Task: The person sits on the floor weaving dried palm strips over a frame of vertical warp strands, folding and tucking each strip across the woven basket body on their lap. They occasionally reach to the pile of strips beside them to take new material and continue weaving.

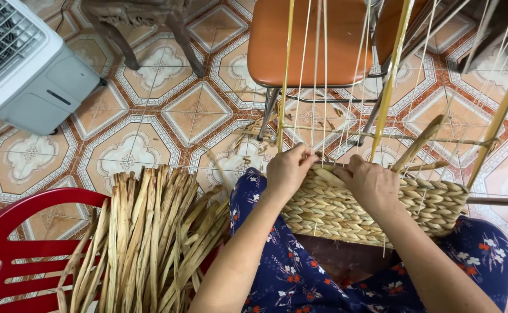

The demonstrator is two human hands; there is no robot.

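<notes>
Hands (pixel 289 168) (pixel 371 182) palm-down on woven basket (pixel 434 206)

Upright cane stakes (pixel 285 75) and thin strings (pixel 318 69) fence the far side of the woven basket (pixel 428 206), while dried fibre strips (pixel 149 237) crowd the left; open floor tiles (pixel 144 110) lie beyond.

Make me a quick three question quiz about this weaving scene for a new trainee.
1. True or false: both hands rest on the top edge of the woven basket.
2. The bundle of dried reed strips lies on which seat? A. orange chair B. red plastic chair C. wooden stool
3. What white appliance stands on the tiled floor at upper left?

Key:
1. True: the left hand and right hand both press on the rim among the upright strands.
2. B, the red plastic chair.
3. A white air cooler.
</notes>
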